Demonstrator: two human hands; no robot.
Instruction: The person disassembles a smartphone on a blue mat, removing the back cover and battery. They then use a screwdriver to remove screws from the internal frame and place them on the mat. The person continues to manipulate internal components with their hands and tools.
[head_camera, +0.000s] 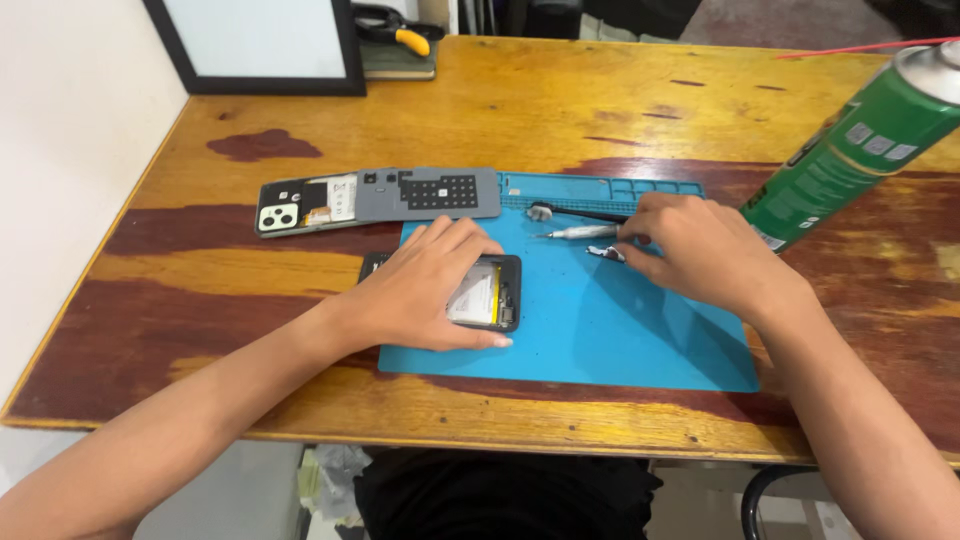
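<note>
An opened black phone (488, 296) with its pale battery showing lies on a blue work mat (610, 330). My left hand (425, 290) rests flat over the phone, holding it down, thumb along its near edge. My right hand (700, 250) is on the mat to the right, its fingertips closed around the end of a silver screwdriver (580, 232). A small dark metal piece (606, 254) lies just under those fingers. A black-handled brush (575, 213) lies beside the screwdriver.
A second opened phone (305, 207) and a grey back panel (430, 193) lie behind the mat. A green spray can (850, 150) stands close at the right. A framed board (262, 45) and pliers (400, 30) sit at the table's far edge.
</note>
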